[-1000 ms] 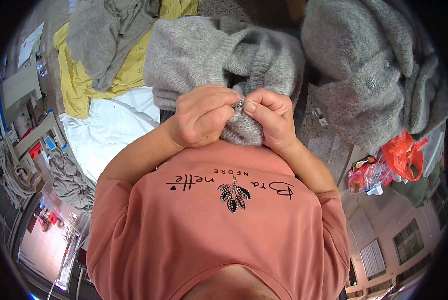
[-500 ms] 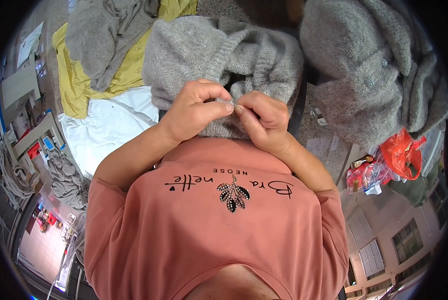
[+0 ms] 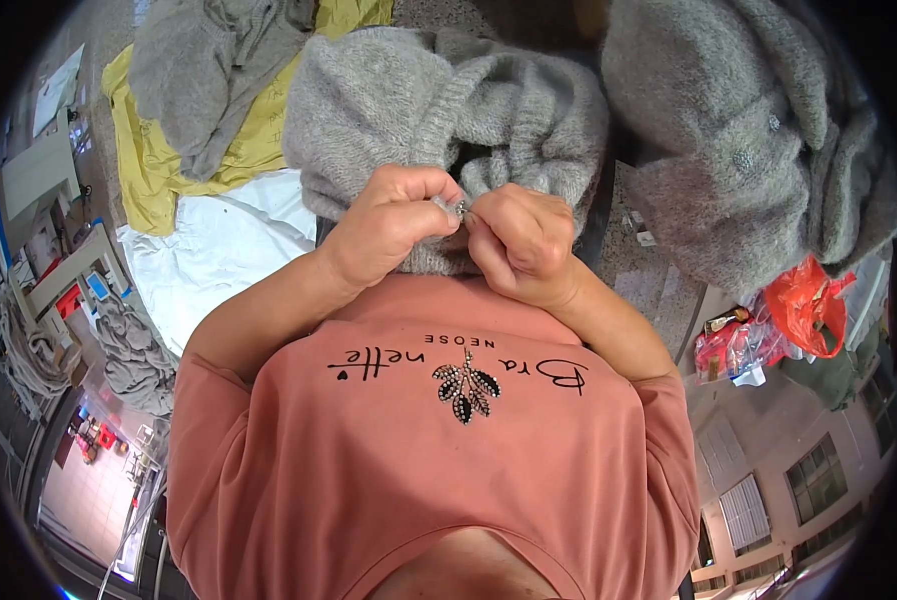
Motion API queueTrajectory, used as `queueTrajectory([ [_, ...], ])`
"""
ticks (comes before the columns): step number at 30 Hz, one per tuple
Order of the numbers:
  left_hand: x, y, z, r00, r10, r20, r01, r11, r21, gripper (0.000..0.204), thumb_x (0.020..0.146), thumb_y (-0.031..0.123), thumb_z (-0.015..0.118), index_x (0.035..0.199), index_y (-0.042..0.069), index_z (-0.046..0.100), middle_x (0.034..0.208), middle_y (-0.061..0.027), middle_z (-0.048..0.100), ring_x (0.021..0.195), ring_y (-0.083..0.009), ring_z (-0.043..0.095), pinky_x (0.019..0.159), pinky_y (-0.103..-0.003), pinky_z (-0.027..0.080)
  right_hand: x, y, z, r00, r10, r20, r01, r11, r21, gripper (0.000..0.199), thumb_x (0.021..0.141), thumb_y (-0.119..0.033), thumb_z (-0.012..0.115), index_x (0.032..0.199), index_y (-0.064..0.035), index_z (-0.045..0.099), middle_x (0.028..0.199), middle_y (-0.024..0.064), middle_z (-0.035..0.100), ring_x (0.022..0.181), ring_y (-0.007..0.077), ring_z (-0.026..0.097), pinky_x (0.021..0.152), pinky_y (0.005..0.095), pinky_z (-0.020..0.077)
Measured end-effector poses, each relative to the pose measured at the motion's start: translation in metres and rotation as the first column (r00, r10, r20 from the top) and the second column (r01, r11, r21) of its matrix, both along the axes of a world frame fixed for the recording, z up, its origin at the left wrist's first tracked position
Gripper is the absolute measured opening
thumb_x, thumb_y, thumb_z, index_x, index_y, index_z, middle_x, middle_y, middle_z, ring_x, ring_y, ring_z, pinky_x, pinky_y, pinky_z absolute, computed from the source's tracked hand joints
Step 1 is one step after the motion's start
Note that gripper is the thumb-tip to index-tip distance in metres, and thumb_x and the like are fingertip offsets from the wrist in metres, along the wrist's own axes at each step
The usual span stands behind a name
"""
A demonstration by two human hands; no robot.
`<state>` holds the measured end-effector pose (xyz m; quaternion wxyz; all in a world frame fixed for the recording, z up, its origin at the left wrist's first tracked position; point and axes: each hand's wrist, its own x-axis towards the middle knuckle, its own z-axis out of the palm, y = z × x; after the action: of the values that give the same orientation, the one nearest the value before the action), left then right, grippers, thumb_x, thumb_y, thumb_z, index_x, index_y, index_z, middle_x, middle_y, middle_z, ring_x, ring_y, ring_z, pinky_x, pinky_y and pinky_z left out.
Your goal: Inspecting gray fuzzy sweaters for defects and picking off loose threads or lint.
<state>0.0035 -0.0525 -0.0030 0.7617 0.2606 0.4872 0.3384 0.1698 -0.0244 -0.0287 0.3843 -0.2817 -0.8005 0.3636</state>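
**Operator:** Head view status: report the grip.

**Inspector:** Both hands are closed in pinch grips at the near edge of the grey knitted garment (image 3: 449,110). Left hand (image 3: 394,225): fingers curled, thumb and forefinger clamped on a small shiny metal piece (image 3: 460,208) at the knit's ribbed hem. Right hand (image 3: 524,245): curled into a loose fist, fingertips meeting the same piece from the other side. Knuckles of the two hands are almost touching.

**Operator:** Change over the last second?

**Inspector:** The hands separated slightly half a second ago, with the right forefinger extended; they are now drawn together again on the metal piece. Judgement: fine fastening or trimming work at that spot is in progress, not finished. The garment itself has not shifted.

**Operator:** Location of the garment?

**Inspector:** It is bunched on the work surface directly ahead of the pink shirt (image 3: 439,450), hem pulled toward the chest.

**Operator:** Surroundings and containers?

**Inspector:** A second grey knit (image 3: 759,150) lies toward the right edge; a third (image 3: 209,70) lies at the far left, over a yellow cloth (image 3: 159,160). A white cloth (image 3: 209,260) lies at the left. Containers: one red plastic bag (image 3: 804,300) at the right edge, crumpled; contents cannot be determined. Small packets (image 3: 729,345) lie just beside it.
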Motion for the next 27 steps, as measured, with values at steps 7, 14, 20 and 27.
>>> queueTrajectory([
  [7,0.004,-0.006,-0.008,0.992,-0.05,-0.113,0.058,0.996,0.074,0.012,0.068,0.003,0.05,0.074,-0.005,0.055,0.066,-0.0025,0.054,0.063,-0.0054,0.045,0.053,-0.022,0.036,0.001,0.0,-0.002,1.0,0.005,-0.002,-0.005,0.998,-0.069,0.012,0.062,0.006,0.055,0.07,-0.0005,0.052,0.056,0.0072,0.049,0.043,0.0194,0.049,0.039,0.0288,0.0367],
  [14,-0.004,-0.007,-0.004,0.98,-0.094,-0.173,0.119,0.983,0.14,0.013,0.072,0.006,0.05,0.081,-0.002,0.056,0.074,0.001,0.054,0.07,-0.0039,0.045,0.061,-0.018,0.036,-0.001,0.001,0.0,0.999,0.028,-0.031,-0.031,0.995,-0.092,0.009,0.064,0.005,0.055,0.07,-0.0002,0.052,0.055,0.0073,0.049,0.043,0.0194,0.048,0.039,0.0289,0.0367],
  [20,-0.003,-0.009,-0.006,0.989,-0.089,-0.119,0.098,0.993,0.071,0.011,0.072,0.006,0.051,0.079,-0.002,0.055,0.075,0.0009,0.054,0.069,-0.0043,0.045,0.062,-0.019,0.036,0.001,0.001,0.003,0.997,0.052,0.056,-0.048,0.997,-0.067,0.008,0.064,0.005,0.054,0.069,-0.0006,0.052,0.055,0.0073,0.049,0.043,0.0203,0.048,0.04,0.0293,0.0369],
  [27,-0.005,-0.013,-0.009,0.914,-0.165,-0.37,0.28,0.918,0.282,0.01,0.073,0.005,0.052,0.078,-0.003,0.054,0.07,-0.0025,0.05,0.068,-0.0076,0.044,0.06,-0.022,0.036,0.001,-0.003,0.0,0.998,0.066,-0.016,-0.068,0.973,-0.219,0.006,0.066,0.005,0.053,0.069,0.0003,0.052,0.057,0.0084,0.05,0.045,0.0198,0.05,0.041,0.0287,0.038],
])
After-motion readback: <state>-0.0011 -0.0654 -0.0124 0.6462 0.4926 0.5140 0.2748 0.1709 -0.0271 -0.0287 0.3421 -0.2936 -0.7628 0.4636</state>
